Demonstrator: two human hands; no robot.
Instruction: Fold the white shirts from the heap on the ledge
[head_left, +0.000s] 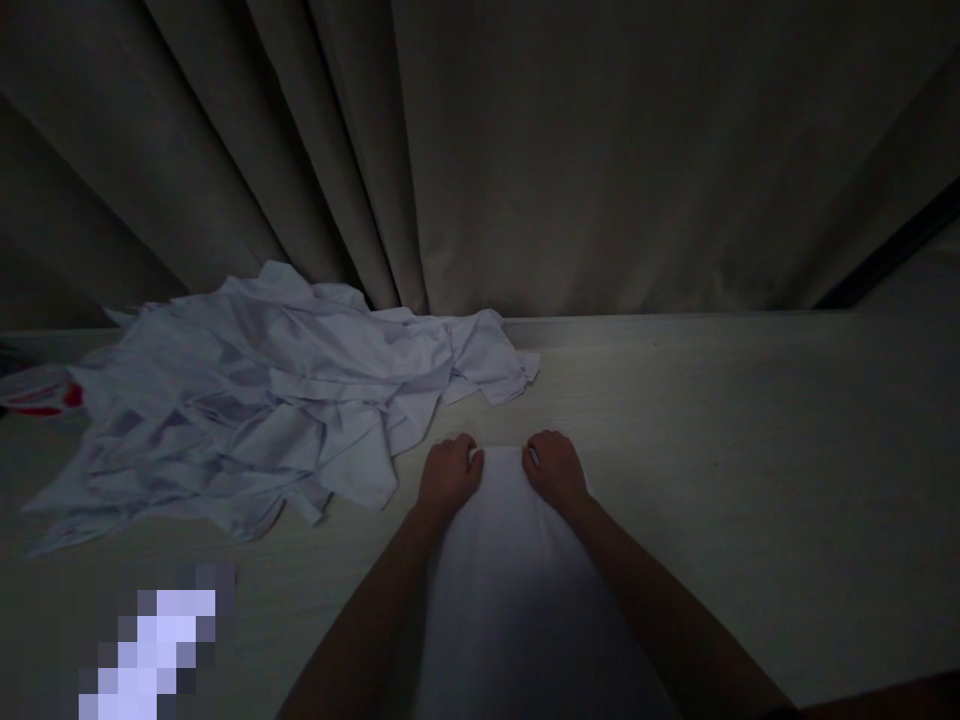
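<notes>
A white cloth (510, 560) stretches from between my forearms up to a straight top edge. My left hand (450, 472) pinches that edge near its left corner, fingers curled over it. At the right end of the same edge, my right hand (553, 468) is closed on the cloth in a like grip. The cloth between the hands looks pulled taut. Its lower part runs out of view at the bottom and lies in shadow.
A large crumpled heap of white cloth (285, 390) lies left of my hands on the pale floor (735, 480). Beige curtains (600, 160) hang along the back. A red-marked clear bag (45, 392) sits at the far left. A pixelated bright patch covers the lower left.
</notes>
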